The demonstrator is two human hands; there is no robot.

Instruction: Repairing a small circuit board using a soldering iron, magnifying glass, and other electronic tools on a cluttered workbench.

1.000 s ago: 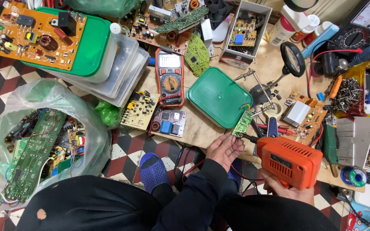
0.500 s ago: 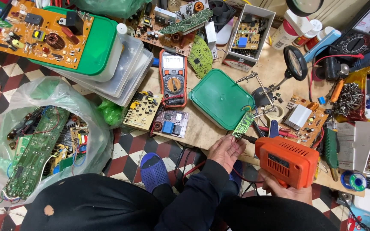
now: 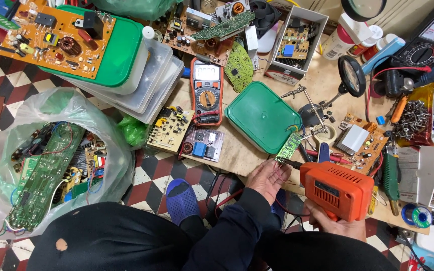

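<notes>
Both hands (image 3: pixel 272 176) stay at the small board (image 3: pixel 289 147).

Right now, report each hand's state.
Left hand: open, fingertips at the small green circuit board.
Right hand: closed, gripping the orange soldering gun.

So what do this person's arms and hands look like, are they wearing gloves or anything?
No gloves: both hands are bare. The left hand comes out of a long, dark navy sleeve that reaches the wrist, with a plain cuff and no markings. Only part of the right hand shows, so its sleeve can hardly be seen. No rings, watch or cables are visible on either hand.
</notes>
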